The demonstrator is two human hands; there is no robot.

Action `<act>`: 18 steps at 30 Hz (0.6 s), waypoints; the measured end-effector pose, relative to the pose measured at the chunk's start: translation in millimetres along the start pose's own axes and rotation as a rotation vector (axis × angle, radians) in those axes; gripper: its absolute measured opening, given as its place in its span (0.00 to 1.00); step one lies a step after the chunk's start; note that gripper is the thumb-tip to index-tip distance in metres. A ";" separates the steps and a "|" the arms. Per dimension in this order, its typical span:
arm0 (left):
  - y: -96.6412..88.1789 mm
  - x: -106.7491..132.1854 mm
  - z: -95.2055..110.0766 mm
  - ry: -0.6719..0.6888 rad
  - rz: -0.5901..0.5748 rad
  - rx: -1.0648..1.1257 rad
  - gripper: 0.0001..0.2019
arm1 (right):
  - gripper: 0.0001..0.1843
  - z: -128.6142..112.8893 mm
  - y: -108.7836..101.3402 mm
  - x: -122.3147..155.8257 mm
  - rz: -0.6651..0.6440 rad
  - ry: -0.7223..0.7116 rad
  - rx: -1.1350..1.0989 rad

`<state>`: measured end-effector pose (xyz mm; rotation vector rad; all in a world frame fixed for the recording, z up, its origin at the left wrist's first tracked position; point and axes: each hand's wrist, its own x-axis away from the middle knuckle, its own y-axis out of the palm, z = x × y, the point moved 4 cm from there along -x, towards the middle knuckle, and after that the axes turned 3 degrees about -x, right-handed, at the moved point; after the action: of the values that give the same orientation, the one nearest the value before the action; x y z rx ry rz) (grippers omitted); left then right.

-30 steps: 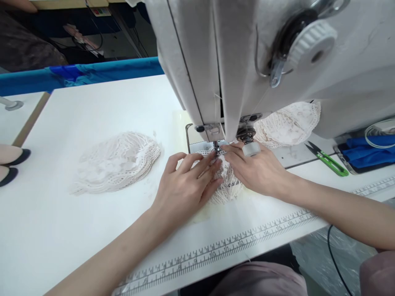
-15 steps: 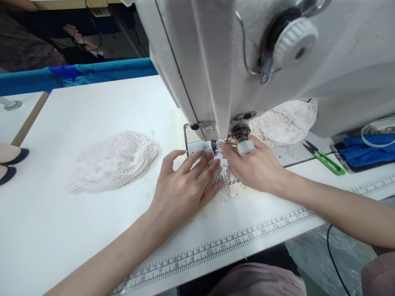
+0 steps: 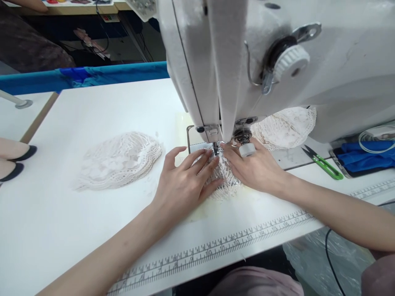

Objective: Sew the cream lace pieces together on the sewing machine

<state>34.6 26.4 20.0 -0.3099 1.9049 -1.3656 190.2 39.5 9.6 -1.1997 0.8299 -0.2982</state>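
A piece of off-white lace (image 3: 228, 180) lies under the presser foot (image 3: 215, 149) of a white sewing machine (image 3: 336, 74). Flat on the lace's left part, my left hand (image 3: 180, 176) has its fingers spread, fingertips close to the foot. My right hand (image 3: 261, 168) is on the other side, thumb and bent fingers closed on the lace edge; the machine's white knob (image 3: 247, 149) partly covers these fingers. To the left rests a stack of lace pieces (image 3: 120, 160). More lace (image 3: 285, 128) lies behind my right hand, under the machine arm.
Green-handled thread snips (image 3: 327, 165) lie right of my right hand, beside a phone with blue cloth (image 3: 365, 155) on it. A printed ruler (image 3: 210, 254) runs along the front table edge. Another person's fingertips or feet-like shapes with black bands (image 3: 15, 158) show at far left.
The view has shifted slightly, so the machine and table sit a little differently. Both hands keep nearly the same place on the lace, which seems to have advanced slightly under the foot.
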 end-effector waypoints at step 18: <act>-5.5 11.4 4.5 0.074 0.084 0.157 0.10 | 0.10 -5.9 -13.4 4.6 0.139 -0.172 -0.174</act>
<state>28.8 14.3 19.4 -0.1018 1.8356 -1.4781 192.0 27.7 19.1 -1.3022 0.7961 -0.0081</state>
